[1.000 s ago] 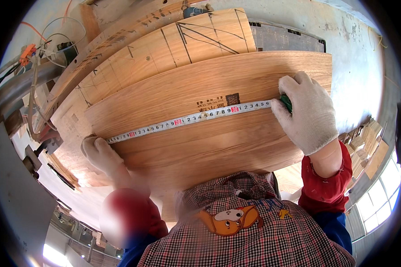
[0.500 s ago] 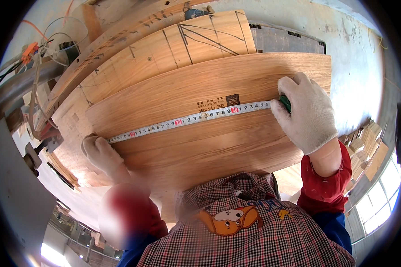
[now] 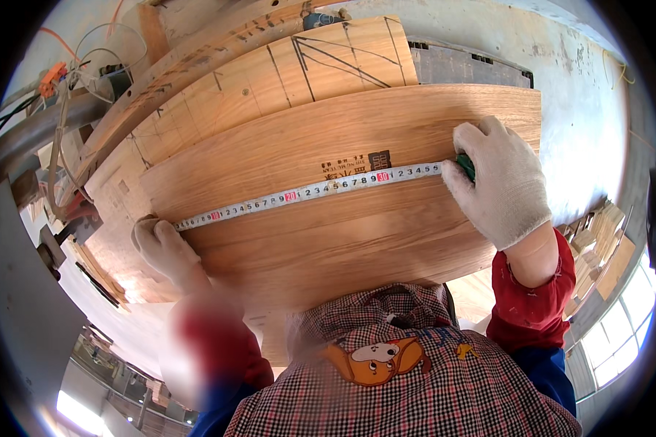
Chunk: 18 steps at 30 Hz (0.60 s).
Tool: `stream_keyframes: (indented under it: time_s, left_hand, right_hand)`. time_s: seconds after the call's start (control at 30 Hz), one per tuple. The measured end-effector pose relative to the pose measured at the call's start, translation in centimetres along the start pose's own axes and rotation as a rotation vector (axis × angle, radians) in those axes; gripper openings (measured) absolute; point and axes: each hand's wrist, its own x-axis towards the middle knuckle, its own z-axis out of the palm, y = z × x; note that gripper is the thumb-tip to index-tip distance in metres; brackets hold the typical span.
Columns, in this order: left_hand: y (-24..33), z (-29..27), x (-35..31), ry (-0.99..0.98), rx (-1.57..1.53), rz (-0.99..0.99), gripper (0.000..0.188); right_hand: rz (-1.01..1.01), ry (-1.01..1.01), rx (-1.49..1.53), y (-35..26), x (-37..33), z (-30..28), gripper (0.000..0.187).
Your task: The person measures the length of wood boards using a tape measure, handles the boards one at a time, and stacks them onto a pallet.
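Observation:
A wide brown wooden board (image 3: 342,255) with a dark printed stamp lies in front of me. Across its face stretches the white blade of a tape measure (image 3: 313,191), slanting up slightly to the right. My left hand (image 3: 166,251), in a pale knit glove, is closed on the blade's end at the board's left edge. At the right, my right hand (image 3: 499,186), gloved alike, wraps round the tape's green case (image 3: 465,167), mostly hidden by the fingers. That hand rests over the board's right part.
Behind the board lies a paler wooden panel (image 3: 364,54) with black drawn lines. A grey slotted surface (image 3: 474,67) sits beyond it. Pipes and cables with an orange connector (image 3: 52,79) are at the left. Stacked wood pieces (image 3: 598,237) stand at the right.
Almost nothing differs. Both hands keep their grip on the tape measure, and the view has shifted very slightly.

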Motion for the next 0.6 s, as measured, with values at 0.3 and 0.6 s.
stream_keyframes:
  time_s: [0.3,0.6]
  left_hand:
    - [0.41,0.06,-0.12,0.017,-0.009,-0.013,0.012]
    - [0.11,0.04,-0.07,0.011,0.002,0.009,0.012]
  right_hand:
    - [-0.007,-0.001,0.006,0.18,-0.02,0.05,0.021]
    - [0.000,-0.016,-0.001,0.08,0.06,-0.25,0.022]
